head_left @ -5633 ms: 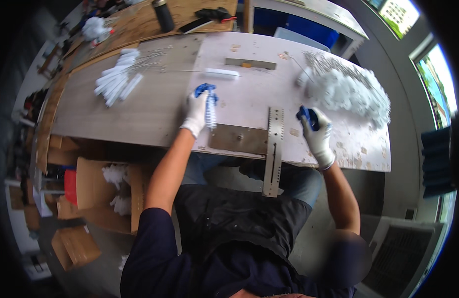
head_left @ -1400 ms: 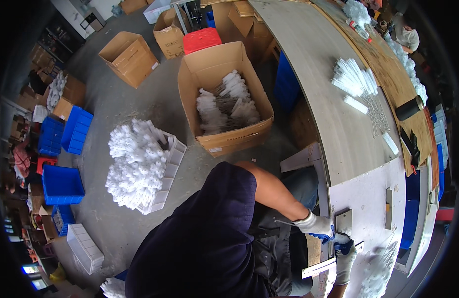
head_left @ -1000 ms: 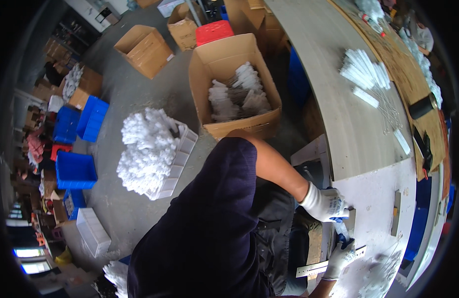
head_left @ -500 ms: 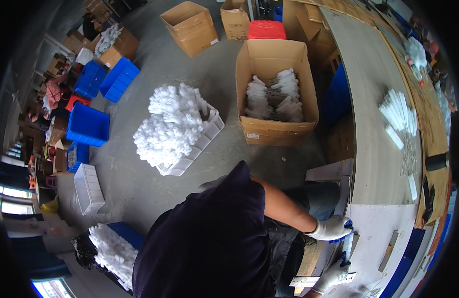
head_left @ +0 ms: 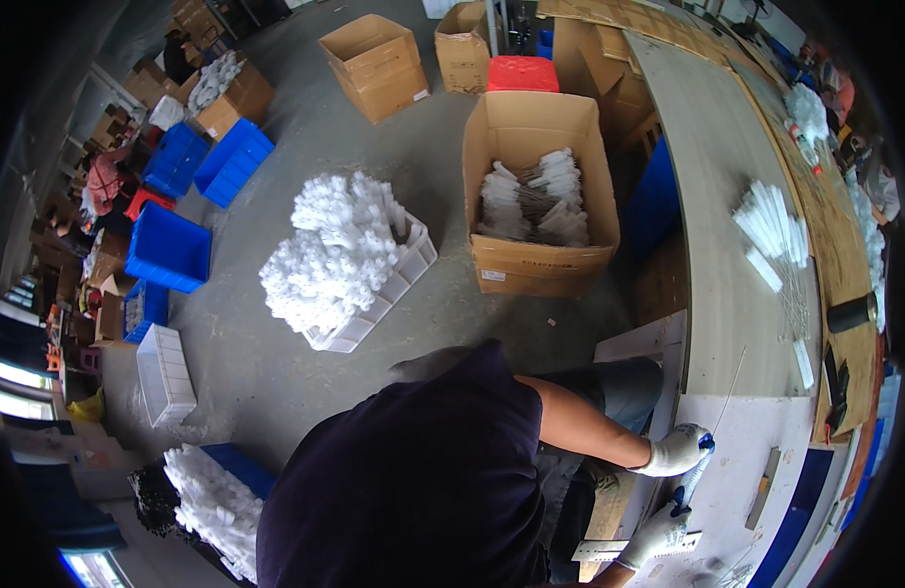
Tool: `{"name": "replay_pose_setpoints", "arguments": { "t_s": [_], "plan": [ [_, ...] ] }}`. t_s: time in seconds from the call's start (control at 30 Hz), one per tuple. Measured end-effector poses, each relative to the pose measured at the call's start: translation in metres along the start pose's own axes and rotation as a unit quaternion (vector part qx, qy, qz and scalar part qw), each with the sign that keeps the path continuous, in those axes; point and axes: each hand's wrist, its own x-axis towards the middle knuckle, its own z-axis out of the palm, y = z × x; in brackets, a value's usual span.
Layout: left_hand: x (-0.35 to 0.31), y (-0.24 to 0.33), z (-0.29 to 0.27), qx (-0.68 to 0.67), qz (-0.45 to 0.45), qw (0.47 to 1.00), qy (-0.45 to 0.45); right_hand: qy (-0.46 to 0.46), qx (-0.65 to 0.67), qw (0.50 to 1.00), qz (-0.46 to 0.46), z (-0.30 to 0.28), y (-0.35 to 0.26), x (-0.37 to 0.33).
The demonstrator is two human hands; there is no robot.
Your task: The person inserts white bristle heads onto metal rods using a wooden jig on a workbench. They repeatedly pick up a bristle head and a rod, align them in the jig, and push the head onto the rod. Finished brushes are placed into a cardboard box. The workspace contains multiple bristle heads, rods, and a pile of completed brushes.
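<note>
My left hand [head_left: 678,452], in a white glove with blue fingertips, is closed around the upper part of a slim white piece with a thin metal rod [head_left: 691,477]. The rod sticks out past that hand and leans toward the far right. At the lower end of the same piece, my right hand [head_left: 658,537], gloved alike, has its fingers closed on it. Both hands are over the near edge of the pale worktop [head_left: 741,431]. Beside my right hand lies a flat, light strip with holes [head_left: 599,551].
Several white pieces with thin rods [head_left: 774,225] lie farther up the bench. A small bar [head_left: 764,488] sits on the worktop. An open carton [head_left: 545,269] holds more such pieces. White bristly bundles overfill a pale crate [head_left: 389,289]. Blue bins [head_left: 168,250] stand at left.
The thin rod has swung from nearly upright in the picture to a rightward slant. My left hand has shifted slightly right, still gripping the piece. My right hand keeps its hold near the same spot.
</note>
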Motion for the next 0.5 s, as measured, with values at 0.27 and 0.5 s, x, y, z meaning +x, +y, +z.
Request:
{"name": "replay_pose_setpoints", "arguments": {
  "t_s": [0.27,0.5],
  "plan": [
    [0.027,0.040,0.017,-0.292,-0.189,0.936,-0.050,-0.073,0.027,0.997,-0.016,-0.034,-0.039,0.004],
    [0.037,0.047,0.060,-0.199,-0.202,0.948,-0.145,-0.131,-0.021,0.991,-0.010,-0.045,-0.024,0.003]
  ]
}}
